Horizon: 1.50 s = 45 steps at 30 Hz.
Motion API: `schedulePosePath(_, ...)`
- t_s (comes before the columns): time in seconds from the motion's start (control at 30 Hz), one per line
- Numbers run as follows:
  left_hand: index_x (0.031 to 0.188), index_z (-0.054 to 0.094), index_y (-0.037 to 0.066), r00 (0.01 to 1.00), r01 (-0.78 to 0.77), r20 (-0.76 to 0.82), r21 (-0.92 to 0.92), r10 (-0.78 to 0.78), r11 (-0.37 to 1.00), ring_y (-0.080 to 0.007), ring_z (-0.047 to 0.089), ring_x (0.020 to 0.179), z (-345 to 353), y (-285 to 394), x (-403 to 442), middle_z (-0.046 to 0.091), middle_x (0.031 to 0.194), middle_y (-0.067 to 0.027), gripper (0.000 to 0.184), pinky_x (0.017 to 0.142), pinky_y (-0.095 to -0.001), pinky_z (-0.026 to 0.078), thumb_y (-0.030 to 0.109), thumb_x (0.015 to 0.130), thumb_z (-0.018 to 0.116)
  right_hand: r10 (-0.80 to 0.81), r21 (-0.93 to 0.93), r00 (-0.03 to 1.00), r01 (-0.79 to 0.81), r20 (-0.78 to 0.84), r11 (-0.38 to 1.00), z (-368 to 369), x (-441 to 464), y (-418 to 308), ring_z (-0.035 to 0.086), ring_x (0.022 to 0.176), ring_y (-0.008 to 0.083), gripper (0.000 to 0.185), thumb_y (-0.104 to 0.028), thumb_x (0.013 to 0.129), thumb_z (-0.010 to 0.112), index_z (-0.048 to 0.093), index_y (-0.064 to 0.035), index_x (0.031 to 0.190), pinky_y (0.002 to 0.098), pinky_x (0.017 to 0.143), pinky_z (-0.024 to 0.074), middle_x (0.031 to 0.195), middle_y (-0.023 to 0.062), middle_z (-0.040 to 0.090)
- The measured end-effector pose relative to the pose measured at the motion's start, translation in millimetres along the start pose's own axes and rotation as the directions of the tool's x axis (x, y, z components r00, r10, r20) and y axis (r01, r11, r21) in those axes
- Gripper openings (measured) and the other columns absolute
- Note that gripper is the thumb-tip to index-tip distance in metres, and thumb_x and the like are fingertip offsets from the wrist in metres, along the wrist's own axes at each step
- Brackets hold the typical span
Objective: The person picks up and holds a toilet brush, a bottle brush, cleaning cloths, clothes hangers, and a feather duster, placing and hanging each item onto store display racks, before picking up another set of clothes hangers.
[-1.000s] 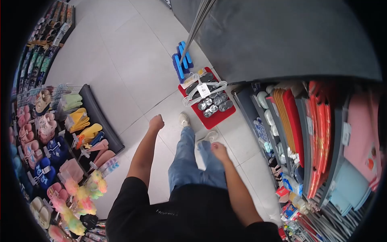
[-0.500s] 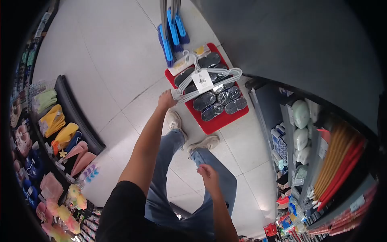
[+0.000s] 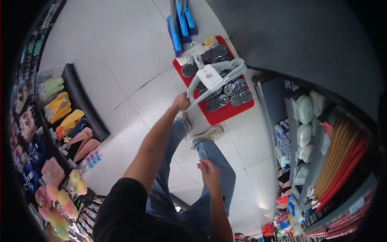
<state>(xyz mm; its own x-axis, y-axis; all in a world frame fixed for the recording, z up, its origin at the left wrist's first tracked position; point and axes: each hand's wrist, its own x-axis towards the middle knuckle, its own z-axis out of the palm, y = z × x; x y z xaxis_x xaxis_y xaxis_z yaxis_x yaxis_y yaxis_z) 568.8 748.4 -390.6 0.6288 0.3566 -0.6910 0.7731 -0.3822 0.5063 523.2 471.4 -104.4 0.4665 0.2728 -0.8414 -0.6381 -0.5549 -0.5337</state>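
Observation:
My left hand (image 3: 182,101) is closed around one end of a bundle of pale grey clothes hangers (image 3: 235,71). A white printed label (image 3: 210,77) wraps the middle of the bundle, and the hooks point away from me. Below the hangers, a red tray (image 3: 219,117) on the floor carries several dark oval items in clear plastic (image 3: 218,103), partly covered by the bundle. My right hand (image 3: 209,172) hangs in front of my right thigh with its fingers curled in. Nothing shows in it.
Blue brooms (image 3: 182,26) stand beyond the tray. On the left, a low shelf (image 3: 86,107) bears slippers and folded cloths. Shelves on the right hold wrapped pale goods (image 3: 305,111) and brown and red rods (image 3: 342,167). A large dark panel (image 3: 302,40) rises at upper right.
The hanger bundle has tilted, its far end lifting and its near end swinging right with my left hand. My right hand stays by my thigh. The whole view has shifted slightly.

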Motion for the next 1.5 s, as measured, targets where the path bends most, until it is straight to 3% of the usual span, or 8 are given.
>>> schedulePosePath(0.37, 0.096, 0.055, 0.001, 0.998, -0.042, 0.051, -0.072, 0.045, 0.997, -0.0435, 0.060, 0.083, -93, 87, -279, 0.063, 0.084, -0.0259, 0.028, 0.073, -0.0492, 0.048, 0.018, 0.074, 0.058, -0.282, -0.134, 0.941, 0.260, -0.187, 0.956, -57, -141, -94, 0.065, 0.088, 0.0176, 0.026, -0.014, 0.089, 0.061, 0.058, 0.0020, 0.110, 0.0274, 0.077, 0.0499, 0.099, 0.0127, 0.066)
schedulePosePath(0.7, 0.088, 0.054, 0.001, 0.905, -0.387, 0.273, 0.206, 0.327, 0.899, -0.0406, 0.061, 0.075, -276, 234, -568, 0.061, 0.074, -0.0230, 0.019, 0.064, -0.0460, 0.046, 0.010, 0.073, 0.062, -0.821, -0.825, 0.539, 0.541, 0.190, 0.164, -151, -294, -229, 0.047, 0.121, 0.0327, 0.054, -0.013, 0.071, 0.067, 0.053, -0.0052, 0.122, 0.0447, 0.102, 0.0346, 0.122, 0.0155, 0.057)
schedulePosePath(0.8, 0.092, 0.056, 0.000, 0.845, -0.484, 0.331, 0.140, 0.420, 0.863, -0.0390, 0.061, 0.075, -300, 271, -629, 0.062, 0.076, -0.0229, 0.022, 0.064, -0.0438, 0.047, 0.010, 0.074, 0.063, -0.356, -0.794, 0.877, 0.455, 0.321, 0.404, -165, -325, -231, 0.063, 0.096, 0.0311, 0.037, -0.010, 0.067, 0.063, 0.064, -0.0039, 0.103, 0.0414, 0.086, 0.0471, 0.094, 0.0156, 0.067)
schedulePosePath(1.0, 0.113, 0.057, -0.003, 0.691, -0.600, 0.514, 0.016, 0.508, 0.800, -0.0258, 0.065, 0.074, -330, 293, -697, 0.068, 0.089, -0.0132, 0.040, 0.066, -0.0348, 0.050, 0.026, 0.085, 0.062, -0.328, -0.481, 0.904, 0.424, 0.274, 0.767, -177, -443, -196, 0.065, 0.067, 0.0186, 0.020, -0.006, 0.068, 0.059, 0.065, 0.0019, 0.085, 0.0320, 0.066, 0.0505, 0.070, 0.0128, 0.066)
schedulePosePath(1.13, 0.111, 0.058, -0.008, 0.553, -0.035, 0.525, -0.761, 0.647, 0.648, -0.0264, 0.066, 0.084, -322, 251, -706, 0.066, 0.096, -0.0194, 0.086, 0.072, -0.0343, 0.054, 0.071, 0.085, 0.036, -0.388, -0.129, 0.898, 0.418, 0.207, 0.899, -157, -518, -140, 0.065, 0.066, 0.0152, 0.017, -0.002, 0.073, 0.058, 0.065, 0.0061, 0.086, 0.0302, 0.061, 0.0515, 0.071, 0.0092, 0.066)
schedulePosePath(1.33, 0.117, 0.053, -0.005, 0.684, 0.256, 0.585, -0.752, 0.436, 0.608, -0.0291, 0.063, 0.094, -183, 248, -745, 0.061, 0.108, -0.0220, 0.077, 0.083, -0.0424, 0.052, 0.063, 0.091, 0.028, -0.478, -0.050, 0.868, 0.488, 0.132, 0.872, -99, -607, -102, 0.062, 0.065, 0.0126, 0.014, -0.004, 0.078, 0.059, 0.065, 0.0059, 0.087, 0.0269, 0.063, 0.0500, 0.072, 0.0078, 0.066)
schedulePosePath(1.4, 0.122, 0.051, -0.002, 0.247, 0.483, 0.775, -0.618, 0.581, 0.620, -0.0288, 0.059, 0.103, -180, 291, -803, 0.060, 0.113, -0.0185, 0.067, 0.094, -0.0492, 0.045, 0.056, 0.093, 0.034, -0.477, -0.080, 0.874, 0.484, 0.098, 0.871, -83, -623, -84, 0.063, 0.064, 0.0126, 0.016, -0.005, 0.078, 0.059, 0.065, 0.0059, 0.087, 0.0275, 0.063, 0.0499, 0.072, 0.0087, 0.067)
schedulePosePath(1.5, 0.128, 0.046, 0.000, 0.137, 0.652, 0.779, -0.536, 0.611, 0.537, -0.0301, 0.057, 0.102, -128, 264, -824, 0.057, 0.114, -0.0188, 0.052, 0.101, -0.0564, 0.038, 0.039, 0.093, 0.047, -0.475, -0.070, 0.880, 0.474, 0.005, 0.878, -66, -648, -63, 0.064, 0.068, 0.0129, 0.016, -0.002, 0.076, 0.059, 0.065, 0.0059, 0.089, 0.0276, 0.064, 0.0504, 0.073, 0.0087, 0.068)
